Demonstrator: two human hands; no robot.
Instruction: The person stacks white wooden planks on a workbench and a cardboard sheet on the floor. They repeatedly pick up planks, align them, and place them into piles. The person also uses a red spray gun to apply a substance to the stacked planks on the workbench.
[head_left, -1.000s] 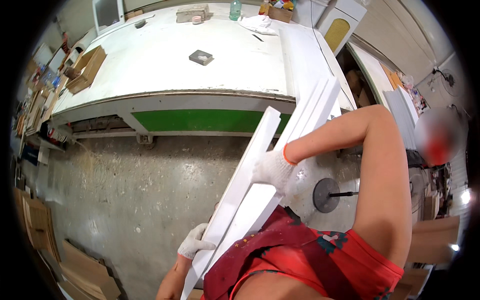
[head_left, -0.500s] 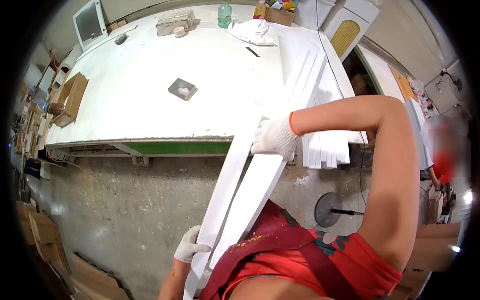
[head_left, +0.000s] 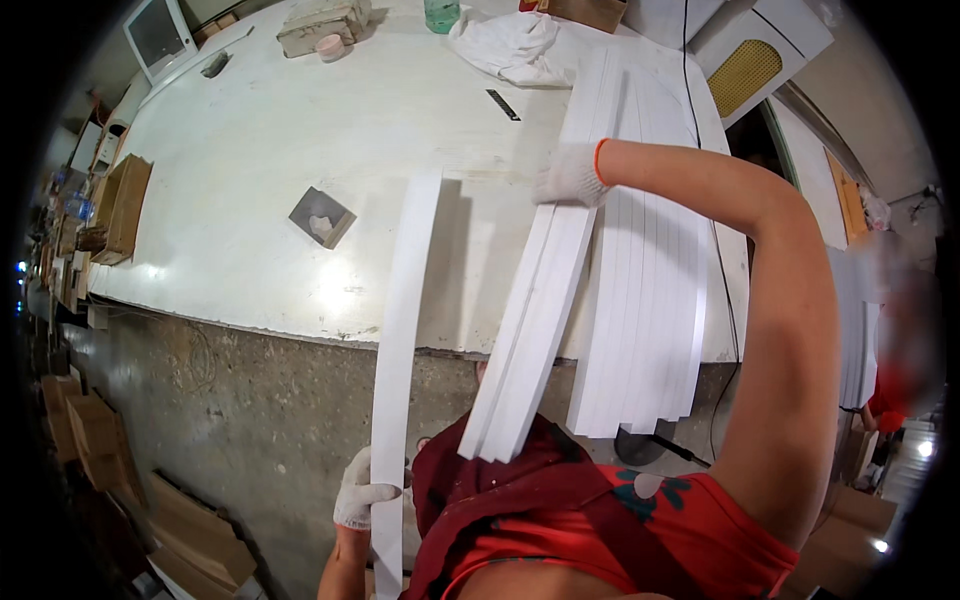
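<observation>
My left hand [head_left: 362, 492], in a white knit glove, grips the lower part of a long flat white strip [head_left: 405, 300]. This strip rises slantwise past the table's front edge, its far end above the tabletop. My right hand [head_left: 572, 175], gloved with an orange cuff, is closed over a narrow stack of white strips [head_left: 535, 320], its fingers partly hidden. Those strips lie lengthwise on the table, their near ends jutting over the edge towards my apron. Just right of them lies a wider row of white strips [head_left: 645, 310], also overhanging the edge.
On the white table [head_left: 250, 150] are a dark square block [head_left: 322, 217], a black blade-like tool [head_left: 503, 105], a white cloth [head_left: 510, 48] and a pale pink tub [head_left: 330, 47]. A wooden box [head_left: 125, 210] stands at the left. A black cable [head_left: 715, 240] runs down the right side.
The left-hand strip has moved left, apart from the others, and stands steeper. My right hand has moved farther over the table along the stack. The whole view has shifted closer to the table.
</observation>
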